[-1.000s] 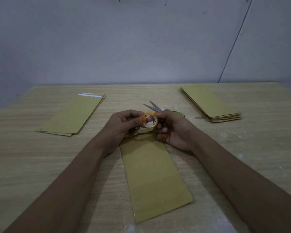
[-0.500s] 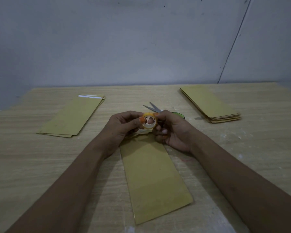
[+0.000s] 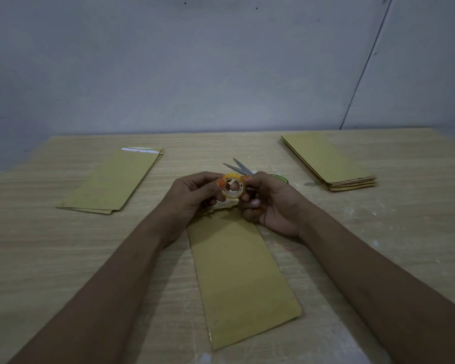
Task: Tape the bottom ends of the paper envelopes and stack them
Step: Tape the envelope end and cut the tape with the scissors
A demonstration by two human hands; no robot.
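**Tape roll held over the envelope**

While the bench point(image 3: 50, 258) carried two envelope piles, the right stack point(image 3: 326, 164) and the left stack point(image 3: 113, 182), one envelope point(image 3: 237, 274) lay flat between the forearms, light, limp and apt to slide. Above its far end, the left hand point(image 3: 192, 198) and right hand point(image 3: 271, 206) both pinched the small, rigid tape roll point(image 3: 233, 189); its edges looked the best hold.

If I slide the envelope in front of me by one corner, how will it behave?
The single envelope lies flat and thin on the table, so it would likely slide lightly and pivot. Lifted by a corner, it would probably sag. Its ragged far end by the hands looks apt to tear.
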